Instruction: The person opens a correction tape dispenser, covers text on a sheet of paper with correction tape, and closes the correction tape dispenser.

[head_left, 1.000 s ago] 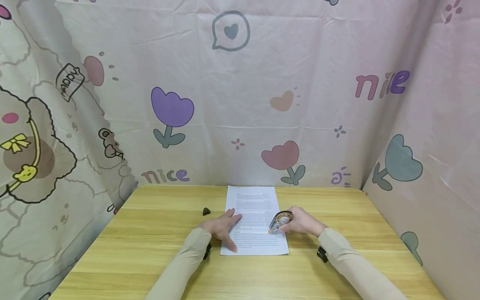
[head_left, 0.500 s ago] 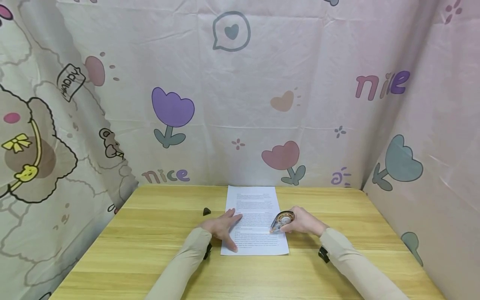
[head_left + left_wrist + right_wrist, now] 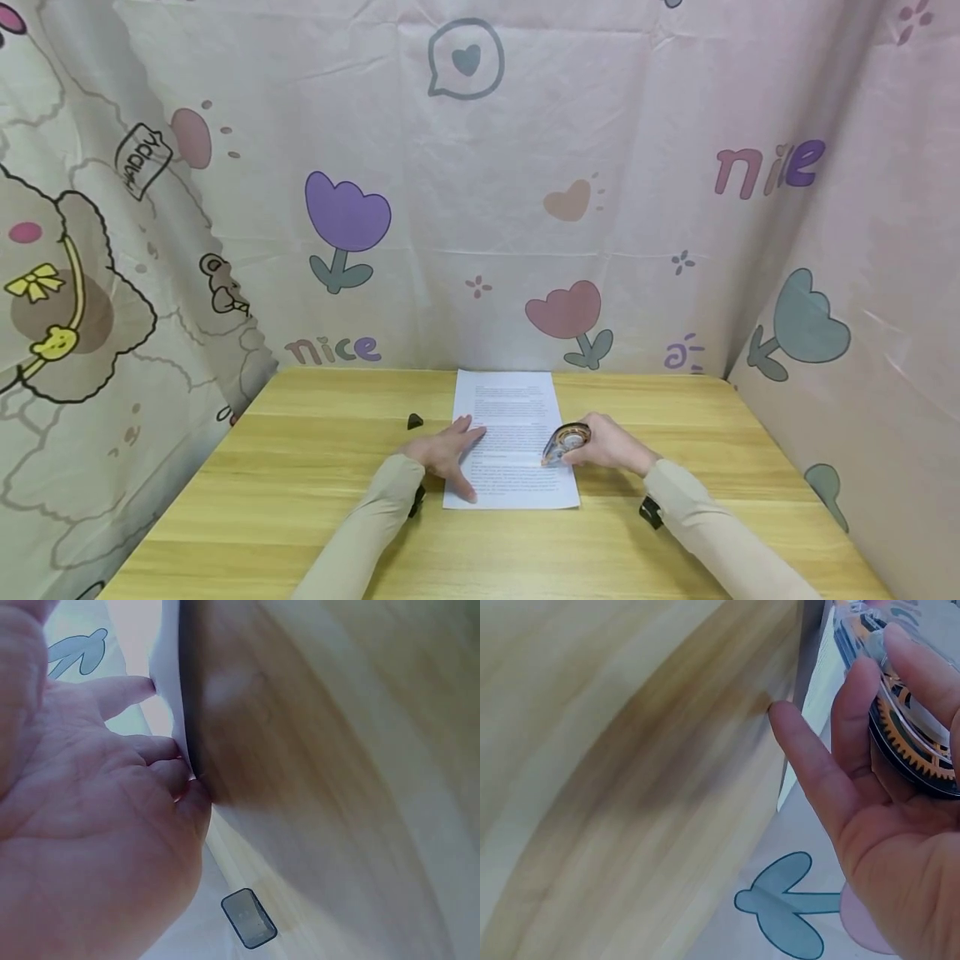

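A printed sheet of paper (image 3: 517,492) lies flat on the wooden table. My left hand (image 3: 447,457) rests on its left side with spread fingers, and in the left wrist view those fingers (image 3: 161,750) touch down along the paper's edge. My right hand (image 3: 611,443) grips a correction tape (image 3: 567,438) over the sheet's right side. Its tip slants down to the text, beside a pale blank strip between the lines. Seen from the right wrist, the correction tape (image 3: 911,720) has a clear case with orange gears inside, pinched by thumb and fingers; the little finger reaches toward the table.
A small dark cap-like piece (image 3: 415,422) lies on the table (image 3: 315,433), left of the paper. Behind the table's far edge hangs a patterned cloth (image 3: 465,208), with more cloth on both sides.
My right hand has slid slightly to the right with the correction tape, mostly in the first half second. The left hand and the paper stay in place.
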Demonstrator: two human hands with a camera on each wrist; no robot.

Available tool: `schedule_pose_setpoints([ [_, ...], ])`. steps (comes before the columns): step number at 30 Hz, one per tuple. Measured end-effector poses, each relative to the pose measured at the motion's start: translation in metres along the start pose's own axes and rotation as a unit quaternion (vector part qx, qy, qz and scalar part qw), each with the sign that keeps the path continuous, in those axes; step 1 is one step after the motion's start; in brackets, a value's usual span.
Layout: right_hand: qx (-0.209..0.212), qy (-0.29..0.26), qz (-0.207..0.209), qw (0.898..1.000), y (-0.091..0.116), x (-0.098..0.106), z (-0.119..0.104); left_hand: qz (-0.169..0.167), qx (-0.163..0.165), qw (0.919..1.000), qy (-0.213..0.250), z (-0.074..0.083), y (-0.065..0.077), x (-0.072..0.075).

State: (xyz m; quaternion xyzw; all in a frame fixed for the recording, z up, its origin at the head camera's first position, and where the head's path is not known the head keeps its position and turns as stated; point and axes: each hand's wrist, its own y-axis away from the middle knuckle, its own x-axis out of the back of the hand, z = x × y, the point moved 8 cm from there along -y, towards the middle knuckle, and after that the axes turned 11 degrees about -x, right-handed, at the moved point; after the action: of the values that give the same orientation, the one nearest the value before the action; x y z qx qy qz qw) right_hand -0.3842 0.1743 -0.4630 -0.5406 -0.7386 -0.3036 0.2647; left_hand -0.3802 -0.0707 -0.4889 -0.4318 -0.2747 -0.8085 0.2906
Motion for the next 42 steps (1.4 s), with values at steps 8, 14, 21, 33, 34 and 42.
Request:
schedule_pose_setpoints([
  [8,0.051,-0.043,0.006,0.998,-0.001,0.009,-0.006,-0.001,0.004,0.9999,0.009,0.002,-0.001,0.001],
  [14,0.053,-0.063,0.023,0.996,-0.007,0.015,-0.012,0.001,0.003,1.0000,0.009,0.005,-0.001,0.003],
  [21,0.011,-0.112,0.027,0.993,-0.016,0.008,-0.012,0.027,-0.009,0.9991,0.031,0.002,-0.002,0.008],
  [33,-0.018,-0.182,0.015,0.983,-0.021,-0.005,-0.023,0.204,-0.018,0.9783,-0.028,-0.012,0.010,0.042],
  [34,-0.015,-0.188,0.015,0.982,-0.020,-0.005,-0.024,0.220,-0.015,0.9745,-0.039,-0.014,0.011,0.046],
  [42,0.015,-0.196,0.010,0.981,-0.022,-0.007,-0.031,0.271,0.076,0.9493,-0.141,-0.037,0.034,0.063],
])
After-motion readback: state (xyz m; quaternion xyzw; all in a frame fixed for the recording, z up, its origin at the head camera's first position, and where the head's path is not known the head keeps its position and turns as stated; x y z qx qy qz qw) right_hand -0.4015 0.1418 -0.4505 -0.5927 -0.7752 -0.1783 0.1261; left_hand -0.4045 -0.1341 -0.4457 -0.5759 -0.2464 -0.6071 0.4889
